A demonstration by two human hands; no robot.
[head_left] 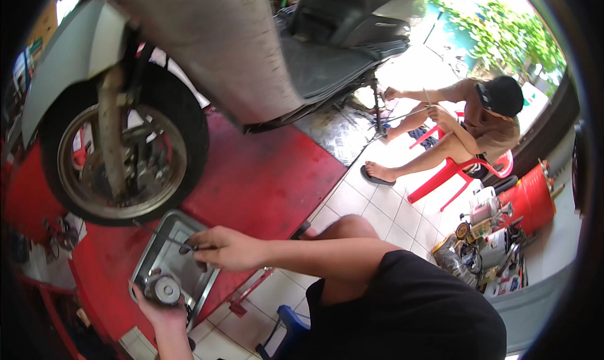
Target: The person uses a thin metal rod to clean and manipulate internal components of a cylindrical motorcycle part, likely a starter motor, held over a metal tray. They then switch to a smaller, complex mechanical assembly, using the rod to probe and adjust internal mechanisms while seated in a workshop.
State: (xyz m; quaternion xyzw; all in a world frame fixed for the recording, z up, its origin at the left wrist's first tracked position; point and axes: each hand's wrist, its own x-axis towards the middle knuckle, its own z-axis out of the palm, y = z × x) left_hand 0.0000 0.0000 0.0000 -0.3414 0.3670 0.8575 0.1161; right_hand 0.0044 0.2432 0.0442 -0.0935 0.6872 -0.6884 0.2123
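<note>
My left hand (165,316) is cupped around a round, silvery metal part (167,289) with a ringed flat end, at the lower left. The part is over the near end of a rectangular metal tray (184,269); whether it touches the tray is hidden. Above the tray's far half, my right hand (221,248) has its fingers closed on a thin dark rod-like tool (165,237). The rod points left, toward the scooter's front tyre (60,177). My fingers cover the tool's near end, so its exact kind does not show.
A scooter (217,52) stands on a red platform (264,165). Beyond it, another person (484,108) sits on a red plastic chair (450,174), holding a long thin rod. A red drum (531,199) and piled parts line the right wall. A blue stool (286,328) is near me.
</note>
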